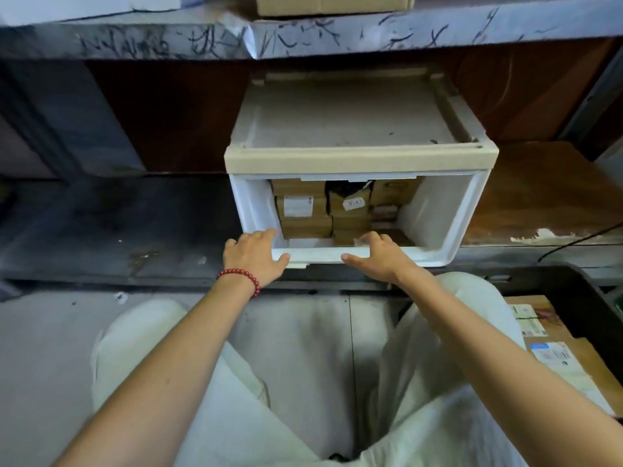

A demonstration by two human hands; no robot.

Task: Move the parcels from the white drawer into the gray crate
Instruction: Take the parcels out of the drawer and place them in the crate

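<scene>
Both hands are set on the front rim of the white drawer (438, 217), which is pulled out from under its beige cabinet top (360, 156). Left hand (256, 257), with a red bead bracelet (240, 278) at the wrist, is spread flat over the drawer's front left corner, fingers hooked over the rim and nothing else held. Right hand (381, 256) is laid on the same rim towards the middle, fingers curled loosely inward over the edge; whether its fingertips touch a parcel inside cannot be told, as they are blurred.

Brown cardboard parcels (305, 214) are seen stacked at the back of the drawer, several with white labels, so the drawer is far from emptied. To the right of the drawer and nearer the person, the dark gray crate (573, 288) is partly in view, with at least one labelled carton (566, 362) already lying in it. The task is therefore judged to be under way but mostly undone: most parcels are yet to be lifted out and carried across.
</scene>
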